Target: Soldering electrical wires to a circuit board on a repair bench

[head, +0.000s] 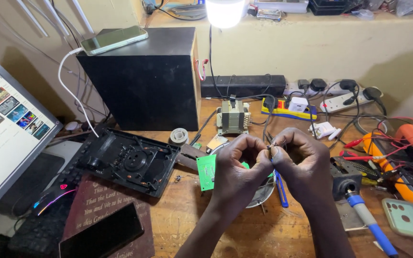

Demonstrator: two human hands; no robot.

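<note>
Hands: both meet at the middle of the head view, above the wooden surface (244, 229), knuckles toward the camera.
Left hand (239, 165): fingers curled in, thumb and forefinger pinched on a thin dark wire (269, 149).
Right hand (298, 165): closed the same way, fingertips pinching the same wire just beside the left fingertips; the two grips all but touch.
Wire: only a short dark bit shows between the fingertips; its ends and where it runs are hidden behind the hands.
Under the hands: a green circuit board (207, 172) pokes out left of the left hand, its right part covered; a round metal dish (263, 193) shows only as a rim below the wrists.
Left of the hands: a black plastic panel (127, 161) lies flat with a round moulding in it; a monitor (5, 129) is cut off by the frame edge; a dark phone (102, 233) lies on a maroon mat.
Behind: a black speaker box (144, 76) carries a phone (114, 39) on a white cable; a small transformer (233, 117) stands beside it.
Right: a blue-handled soldering iron (366, 220) lies near the right wrist, its tip hidden; red leads tangle over an orange meter (402, 153), hard to separate.
Top edge: a bright lamp (224, 12) is cut off and overexposed.
</note>
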